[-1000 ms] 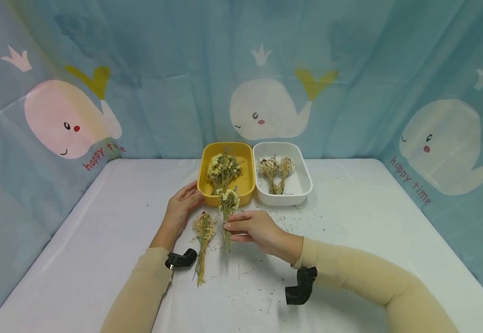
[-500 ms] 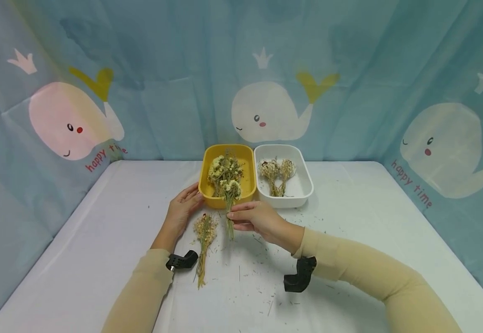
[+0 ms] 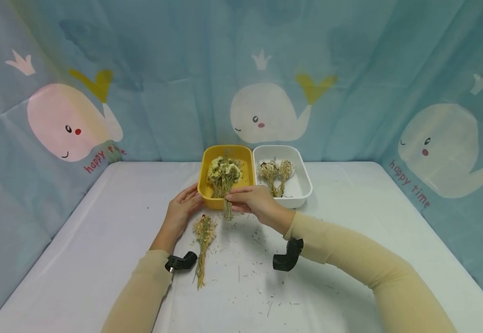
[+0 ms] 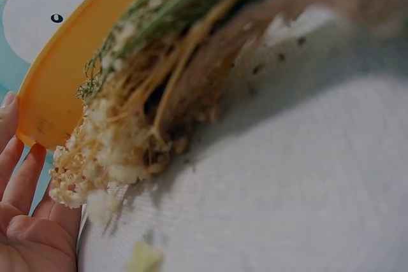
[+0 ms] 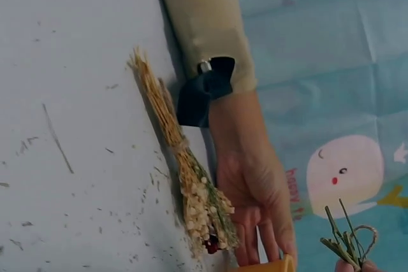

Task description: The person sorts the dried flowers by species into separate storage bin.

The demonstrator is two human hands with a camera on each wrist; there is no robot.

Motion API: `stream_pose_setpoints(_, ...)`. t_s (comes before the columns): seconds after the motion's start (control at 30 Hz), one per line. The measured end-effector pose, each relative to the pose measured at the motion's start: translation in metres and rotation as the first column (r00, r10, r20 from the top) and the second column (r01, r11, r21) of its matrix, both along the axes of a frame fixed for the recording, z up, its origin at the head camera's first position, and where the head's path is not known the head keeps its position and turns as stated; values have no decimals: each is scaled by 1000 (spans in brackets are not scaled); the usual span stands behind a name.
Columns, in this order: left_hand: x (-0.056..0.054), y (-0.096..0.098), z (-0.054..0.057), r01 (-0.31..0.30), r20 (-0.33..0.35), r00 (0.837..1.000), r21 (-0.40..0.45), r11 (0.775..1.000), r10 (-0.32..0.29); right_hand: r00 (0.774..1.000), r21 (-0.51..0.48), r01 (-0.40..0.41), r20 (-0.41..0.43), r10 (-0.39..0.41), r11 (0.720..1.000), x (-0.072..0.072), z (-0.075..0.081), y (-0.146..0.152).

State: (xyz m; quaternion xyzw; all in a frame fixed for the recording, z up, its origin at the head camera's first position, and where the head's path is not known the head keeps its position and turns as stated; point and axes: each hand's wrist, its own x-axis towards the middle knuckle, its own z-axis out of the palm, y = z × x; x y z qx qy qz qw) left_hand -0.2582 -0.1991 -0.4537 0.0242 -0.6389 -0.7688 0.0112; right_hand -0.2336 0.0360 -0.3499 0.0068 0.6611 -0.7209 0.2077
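Over the near wall of a yellow plastic box (image 3: 248, 194), my right hand (image 3: 258, 201) pinches a tied bunch of dried flowers (image 3: 228, 213) by its stems. Its pale yellow heads overlap other dried flowers (image 3: 215, 169) lying in that box. In the right wrist view the stem ends (image 5: 344, 241) and a loop of twine poke up past my fingertips. My left hand (image 3: 181, 207) rests against the box's left side with fairly straight fingers (image 4: 24, 179) on the wall. Between my arms lies another dried bunch (image 3: 201, 245), cream-headed with a dark red bloom, on the table.
A white box (image 3: 304, 192) adjoins the yellow one on the right and holds cream dried flowers (image 3: 275, 173). Bits of stem litter the white tabletop (image 3: 345, 217). A blue whale-print curtain (image 3: 175, 120) stands behind the boxes and along both sides.
My right hand has moved forward with its bunch, bringing the flower heads from the yellow box's near rim to over its inside. My left hand has stayed at the box's side.
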Motion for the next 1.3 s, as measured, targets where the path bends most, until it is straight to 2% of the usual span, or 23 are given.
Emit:
stream_pose_setpoints(0.37,1,3,1,-15,28,999,-2,1000,15,996,23,87,3,-87,996,-25,8,-12)
stream_pose_setpoints(0.6,1,1,1,-14,21,1000,3,1000,14,995,-34,101,5,-101,994,-43,5,-20)
stream_pose_setpoints(0.8,1,0,0,-8,18,1000,7,1000,8,995,14,99,26,-99,995,-56,4,-26)
stream_pose_setpoints(0.93,0,-1,-1,-5,21,1000,-6,1000,5,990,18,130,47,-131,991,-64,2,-32)
stream_pose_setpoints(1.07,0,0,0,0,17,1000,-22,1000,0,984,28,173,26,-174,985,-71,-1,-35)
stream_pose_setpoints(1.3,-1,1,1,-1,14,1000,-13,1000,1,981,63,191,-32,-189,980,-80,-7,-38)
